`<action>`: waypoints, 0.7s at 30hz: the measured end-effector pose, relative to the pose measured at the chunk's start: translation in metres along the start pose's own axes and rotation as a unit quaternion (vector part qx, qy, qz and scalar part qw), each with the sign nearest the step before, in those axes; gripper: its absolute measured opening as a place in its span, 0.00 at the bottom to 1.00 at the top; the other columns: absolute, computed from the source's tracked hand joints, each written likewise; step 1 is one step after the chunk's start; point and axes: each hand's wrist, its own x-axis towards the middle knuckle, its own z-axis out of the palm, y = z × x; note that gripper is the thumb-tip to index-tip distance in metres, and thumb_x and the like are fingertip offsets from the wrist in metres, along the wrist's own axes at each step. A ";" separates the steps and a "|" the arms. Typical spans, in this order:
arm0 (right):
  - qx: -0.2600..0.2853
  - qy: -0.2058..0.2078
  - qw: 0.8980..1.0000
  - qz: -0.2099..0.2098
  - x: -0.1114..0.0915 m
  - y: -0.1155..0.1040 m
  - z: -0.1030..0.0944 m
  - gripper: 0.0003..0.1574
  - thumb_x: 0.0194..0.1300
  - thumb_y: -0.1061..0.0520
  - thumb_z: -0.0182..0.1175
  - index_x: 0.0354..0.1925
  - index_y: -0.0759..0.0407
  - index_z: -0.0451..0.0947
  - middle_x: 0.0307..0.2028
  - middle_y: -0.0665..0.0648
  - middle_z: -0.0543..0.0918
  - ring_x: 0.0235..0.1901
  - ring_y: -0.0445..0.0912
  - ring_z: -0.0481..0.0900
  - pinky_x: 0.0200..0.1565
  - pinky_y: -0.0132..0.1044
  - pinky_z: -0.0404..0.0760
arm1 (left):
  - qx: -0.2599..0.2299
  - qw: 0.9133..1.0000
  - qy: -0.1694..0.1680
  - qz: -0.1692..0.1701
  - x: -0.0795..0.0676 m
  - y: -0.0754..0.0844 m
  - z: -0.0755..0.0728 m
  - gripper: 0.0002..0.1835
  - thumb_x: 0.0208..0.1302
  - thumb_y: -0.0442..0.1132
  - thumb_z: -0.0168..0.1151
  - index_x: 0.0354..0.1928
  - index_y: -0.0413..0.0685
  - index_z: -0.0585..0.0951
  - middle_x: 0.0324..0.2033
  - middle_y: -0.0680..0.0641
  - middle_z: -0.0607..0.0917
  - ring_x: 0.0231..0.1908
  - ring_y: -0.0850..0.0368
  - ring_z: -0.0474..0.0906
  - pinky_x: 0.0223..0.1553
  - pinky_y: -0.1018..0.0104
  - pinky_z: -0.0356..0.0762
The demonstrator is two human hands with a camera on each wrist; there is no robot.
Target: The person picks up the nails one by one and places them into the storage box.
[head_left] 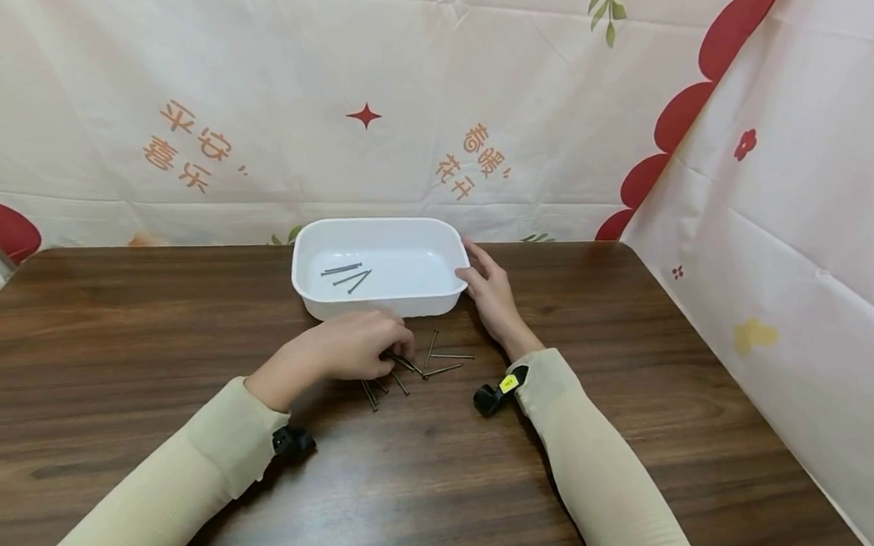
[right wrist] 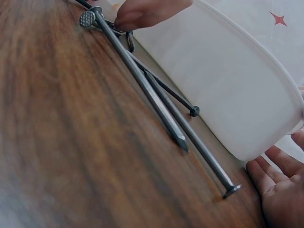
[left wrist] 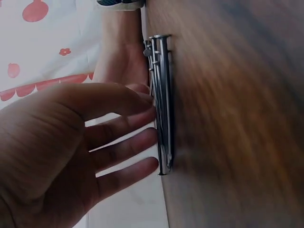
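A white plastic tub (head_left: 431, 305) stands near the back of the table, with several nails (head_left: 342, 269) lying inside it. My right hand (head_left: 493, 299) holds the tub's right end, thumb at the rim and fingers along the outer wall. In front of the tub is a loose pile of steel nails (head_left: 443, 370), some crossing each other. Over the left part of this pile my left hand (head_left: 359, 344) reaches down. Its bent fingers meet the nails (left wrist: 163, 104) at their tips in the left wrist view, and no nail looks lifted. The right wrist view shows nails (right wrist: 156, 104) close up beside the tub.
The dark wood-grain table (head_left: 147, 324) runs back to a pale printed cloth (head_left: 284, 107) hanging behind it. More cloth hangs along the right side. Black wrist cameras sit at both sleeve cuffs, the right one (head_left: 490, 398) close to the tabletop.
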 end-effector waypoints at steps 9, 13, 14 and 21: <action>0.001 0.005 1.000 0.002 0.002 -0.001 0.002 0.38 0.70 0.62 0.51 0.76 0.50 0.62 0.65 0.67 0.76 0.51 0.43 0.78 0.47 0.26 0.79 | 0.009 1.000 0.007 -0.020 0.001 -0.002 0.004 0.14 0.55 0.27 0.61 0.42 0.51 0.84 0.30 0.53 0.81 0.31 0.62 0.74 0.34 0.68 0.74; -0.001 0.000 1.000 0.003 0.002 -0.001 0.002 0.38 0.70 0.61 0.51 0.76 0.49 0.61 0.65 0.66 0.75 0.53 0.45 0.78 0.48 0.25 0.79 | 0.012 1.000 -0.001 -0.026 0.000 -0.002 0.005 0.15 0.52 0.27 0.62 0.41 0.50 0.83 0.30 0.53 0.81 0.30 0.62 0.73 0.33 0.68 0.73; -0.001 -0.002 1.000 0.004 0.001 -0.002 0.002 0.38 0.70 0.60 0.51 0.76 0.49 0.61 0.66 0.65 0.75 0.54 0.46 0.78 0.49 0.25 0.79 | 0.014 1.000 -0.004 -0.027 0.000 -0.002 0.005 0.15 0.52 0.27 0.62 0.40 0.51 0.83 0.30 0.53 0.81 0.30 0.62 0.73 0.33 0.68 0.74; -0.001 0.002 1.000 0.006 0.000 -0.001 0.001 0.38 0.70 0.60 0.51 0.76 0.47 0.62 0.65 0.65 0.76 0.55 0.48 0.78 0.48 0.26 0.79 | 0.011 0.999 -0.017 -0.037 0.007 0.003 0.007 0.14 0.50 0.27 0.62 0.37 0.53 0.81 0.28 0.54 0.80 0.29 0.62 0.72 0.32 0.68 0.72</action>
